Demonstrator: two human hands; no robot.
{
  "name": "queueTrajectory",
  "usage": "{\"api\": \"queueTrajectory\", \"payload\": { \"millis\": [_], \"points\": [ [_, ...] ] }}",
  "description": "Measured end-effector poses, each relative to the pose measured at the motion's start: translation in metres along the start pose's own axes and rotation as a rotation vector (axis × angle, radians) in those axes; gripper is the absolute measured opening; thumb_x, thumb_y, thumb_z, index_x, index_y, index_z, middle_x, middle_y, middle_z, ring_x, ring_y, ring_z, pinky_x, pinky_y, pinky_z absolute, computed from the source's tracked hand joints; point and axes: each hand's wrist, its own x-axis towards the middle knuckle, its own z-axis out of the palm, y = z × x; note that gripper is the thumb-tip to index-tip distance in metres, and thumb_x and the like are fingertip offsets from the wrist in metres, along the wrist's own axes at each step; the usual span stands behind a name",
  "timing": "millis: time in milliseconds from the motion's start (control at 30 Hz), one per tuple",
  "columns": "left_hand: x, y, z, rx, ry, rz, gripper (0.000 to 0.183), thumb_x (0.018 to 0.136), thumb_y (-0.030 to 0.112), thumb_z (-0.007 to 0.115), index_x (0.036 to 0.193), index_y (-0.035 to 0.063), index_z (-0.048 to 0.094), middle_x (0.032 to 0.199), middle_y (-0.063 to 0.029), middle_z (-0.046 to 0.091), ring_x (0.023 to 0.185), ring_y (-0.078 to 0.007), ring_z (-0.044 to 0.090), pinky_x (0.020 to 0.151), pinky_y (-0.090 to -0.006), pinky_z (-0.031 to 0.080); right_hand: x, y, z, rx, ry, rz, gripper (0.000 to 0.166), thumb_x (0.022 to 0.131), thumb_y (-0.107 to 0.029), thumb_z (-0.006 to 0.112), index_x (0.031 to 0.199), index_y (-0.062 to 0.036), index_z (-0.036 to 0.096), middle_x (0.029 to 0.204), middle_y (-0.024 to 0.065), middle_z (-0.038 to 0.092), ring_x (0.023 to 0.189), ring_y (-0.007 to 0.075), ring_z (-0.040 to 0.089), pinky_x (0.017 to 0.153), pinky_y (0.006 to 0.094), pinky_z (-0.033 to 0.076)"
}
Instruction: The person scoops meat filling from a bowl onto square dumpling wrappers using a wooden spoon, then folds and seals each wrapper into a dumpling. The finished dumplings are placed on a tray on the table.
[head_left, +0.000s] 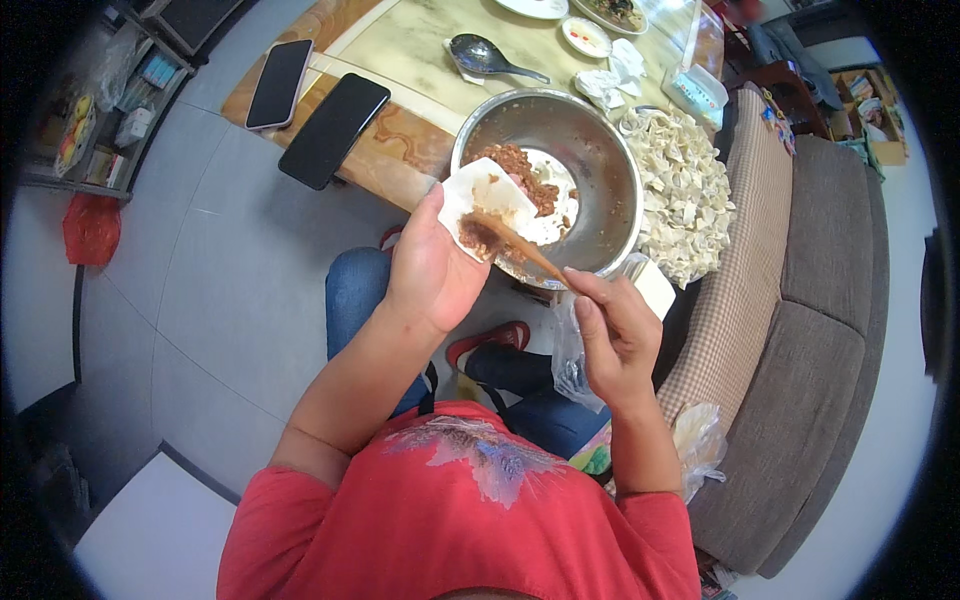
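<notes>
On the palm and fingers of my left hand (435, 277) lies a flat square dough wrapper (495, 180), smeared with brown filling. My right hand (619, 330) grips the handle of a wooden spoon (532, 251), whose head rests on the wrapper's near part with some minced filling (475, 238) beside it. Just beyond is a steel mixing bowl (611, 187), partly hidden by the wrapper. Minced meat filling (540, 191) sits in it, over a whitish bottom. To the bowl's right, folded wontons (679, 195) are heaped. A stack of wrappers (654, 289) shows behind my right hand, partly in plastic.
Two smartphones (280, 84) (335, 130) lie at the table's left edge. A black ladle (487, 56), crumpled tissues (611, 79), a small dish (586, 37) and a tissue pack (697, 94) are farther back. A clear plastic bag (574, 356) hangs below the bowl. A grey sofa (802, 367) stands at right.
</notes>
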Motion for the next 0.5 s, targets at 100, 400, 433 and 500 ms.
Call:
{"api": "queueTrajectory", "payload": {
  "millis": [100,400,433,500],
  "points": [
    [-0.001,0.001,0.007,-0.046,0.040,-0.023,0.049,0.100,0.029,0.021,0.134,-0.0040,0.034,0.134,-0.0196,0.043,0.125,-0.0304,0.042,0.109,-0.0427,0.029,-0.007,0.006,0.006,0.054,0.006,0.085,0.023,0.082,0.000,0.059,0.103,-0.0033,0.066,0.068,0.0081,0.055,0.058,0.0176,0.053,0.055,0.0286,0.041],
    [-0.005,0.004,0.007,0.039,0.135,-0.031,0.048,0.100,0.032,0.019,0.132,-0.0007,0.036,0.130,-0.0175,0.047,0.122,-0.0306,0.046,0.104,-0.0457,0.037,0.005,0.043,-0.007,-0.086,0.195,0.121,0.021,0.077,0.002,0.059,0.097,-0.0035,0.064,0.069,0.0109,0.056,0.058,0.0194,0.054,0.052,0.0324,0.043],
    [-0.008,0.007,0.009,0.068,0.131,-0.045,0.048,0.100,0.032,0.019,0.131,-0.0005,0.037,0.129,-0.0177,0.048,0.121,-0.0310,0.047,0.104,-0.0463,0.037,0.009,0.048,-0.004,-0.265,0.116,0.062,0.023,0.075,0.001,0.060,0.098,-0.0044,0.064,0.070,0.0112,0.056,0.059,0.0210,0.056,0.053,0.0339,0.044],
    [-0.013,0.008,0.009,0.082,0.119,-0.044,0.048,0.099,0.032,0.021,0.131,-0.0008,0.038,0.129,-0.0195,0.048,0.121,-0.0345,0.047,0.104,-0.0481,0.036,0.014,0.050,0.007,-0.617,-0.048,-0.062,0.028,0.072,-0.001,0.061,0.100,-0.0064,0.062,0.072,0.0119,0.058,0.063,0.0242,0.060,0.055,0.0368,0.048]
  ]
}}
